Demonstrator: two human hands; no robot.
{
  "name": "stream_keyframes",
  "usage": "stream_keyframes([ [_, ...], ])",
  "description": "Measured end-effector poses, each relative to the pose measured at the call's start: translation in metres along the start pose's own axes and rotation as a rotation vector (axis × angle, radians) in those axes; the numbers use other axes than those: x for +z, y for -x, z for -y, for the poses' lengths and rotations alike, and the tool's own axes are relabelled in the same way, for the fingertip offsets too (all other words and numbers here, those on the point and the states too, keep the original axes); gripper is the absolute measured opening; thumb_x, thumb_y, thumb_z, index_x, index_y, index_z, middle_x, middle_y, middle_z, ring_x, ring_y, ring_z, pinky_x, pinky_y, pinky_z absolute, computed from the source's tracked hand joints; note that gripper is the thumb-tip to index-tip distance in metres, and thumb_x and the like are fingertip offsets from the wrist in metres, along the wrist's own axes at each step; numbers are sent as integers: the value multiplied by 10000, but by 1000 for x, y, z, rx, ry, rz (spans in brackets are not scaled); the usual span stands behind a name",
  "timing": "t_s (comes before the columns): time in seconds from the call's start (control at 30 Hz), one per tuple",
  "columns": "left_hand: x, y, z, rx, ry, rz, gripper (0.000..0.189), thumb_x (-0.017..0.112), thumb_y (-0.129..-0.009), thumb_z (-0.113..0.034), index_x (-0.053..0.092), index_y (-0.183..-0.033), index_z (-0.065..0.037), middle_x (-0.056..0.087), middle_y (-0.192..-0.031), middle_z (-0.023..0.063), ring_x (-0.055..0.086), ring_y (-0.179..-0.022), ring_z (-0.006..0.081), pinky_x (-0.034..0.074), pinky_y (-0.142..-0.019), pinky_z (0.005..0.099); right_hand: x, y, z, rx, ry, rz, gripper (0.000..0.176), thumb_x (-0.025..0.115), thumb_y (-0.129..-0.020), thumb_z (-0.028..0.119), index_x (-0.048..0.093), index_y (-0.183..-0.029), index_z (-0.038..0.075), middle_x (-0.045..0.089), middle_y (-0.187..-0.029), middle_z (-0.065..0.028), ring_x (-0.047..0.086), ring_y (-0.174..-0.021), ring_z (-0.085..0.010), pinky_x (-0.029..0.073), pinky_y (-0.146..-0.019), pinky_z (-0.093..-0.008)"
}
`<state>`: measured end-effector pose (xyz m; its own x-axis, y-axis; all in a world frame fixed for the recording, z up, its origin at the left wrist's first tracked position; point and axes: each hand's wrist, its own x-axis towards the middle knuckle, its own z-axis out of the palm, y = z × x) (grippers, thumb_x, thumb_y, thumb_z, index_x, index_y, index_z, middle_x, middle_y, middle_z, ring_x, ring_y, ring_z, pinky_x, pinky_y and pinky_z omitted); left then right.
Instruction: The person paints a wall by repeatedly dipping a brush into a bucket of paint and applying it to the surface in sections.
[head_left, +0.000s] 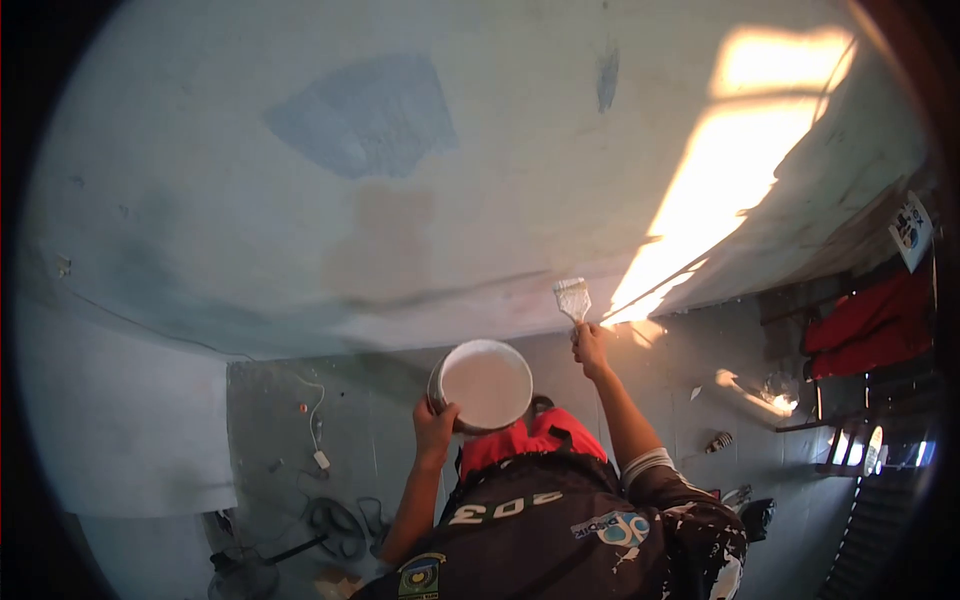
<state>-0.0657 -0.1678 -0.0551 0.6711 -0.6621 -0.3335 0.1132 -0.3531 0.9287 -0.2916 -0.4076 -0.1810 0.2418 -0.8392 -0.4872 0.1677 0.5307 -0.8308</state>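
My left hand grips the rim and side of a round bucket of pale, whitish-pink paint, held in front of my waist. My right hand is closed around the handle of a wide paintbrush. The brush points away from me, its bristles coated white, close to the lower part of the wall. Bluish-grey patches and a beige patch mark the wall. The brush is apart from the bucket, to its upper right.
A power strip with a white cable and a fan are on the floor at the left. Red cloth hangs at the right, above a wooden rack. Bright sunlight falls across the right of the wall.
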Motion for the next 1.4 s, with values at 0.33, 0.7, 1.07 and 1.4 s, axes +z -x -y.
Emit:
stream_keyframes([
  [0.33, -19, 6, -2, -113, -9, -102, 203, 657, -691, -69, 489, -799, -33, 465, -756, 1, 466, -675, 106, 414, -605, 271, 70, 38, 134, -284, -92, -144, 272, 467, -966, 239, 496, -756, 68, 430, -569, 29, 338, -398, -46, 250, -340, -221],
  [0.7, -38, 9, 0, -155, -39, -125, 203, 652, -706, -75, 468, -786, -48, 444, -750, -3, 447, -649, 101, 400, -548, 273, 25, -75, -5, -507, 180, -252, 279, 518, -936, 216, 457, -695, 91, 434, -580, 39, 397, -477, -54, 322, -412, -230],
  [1.07, -60, 19, 5, -203, -68, -188, 216, 653, -696, -76, 458, -787, -52, 441, -754, -1, 432, -626, 97, 389, -528, 264, 5, -110, -81, 160, 225, -377, 342, 518, -875, 276, 535, -654, 15, 508, -548, -47, 442, -394, -148, 348, -366, -328],
  [1.4, -67, 12, 9, -204, -52, -146, 209, 642, -716, -66, 470, -833, -39, 505, -795, 39, 546, -619, 131, 486, -520, 276, 50, 17, 102, -411, -147, -127, 261, 529, -964, 210, 502, -746, 70, 435, -584, 41, 370, -464, -33, 289, -401, -214],
])
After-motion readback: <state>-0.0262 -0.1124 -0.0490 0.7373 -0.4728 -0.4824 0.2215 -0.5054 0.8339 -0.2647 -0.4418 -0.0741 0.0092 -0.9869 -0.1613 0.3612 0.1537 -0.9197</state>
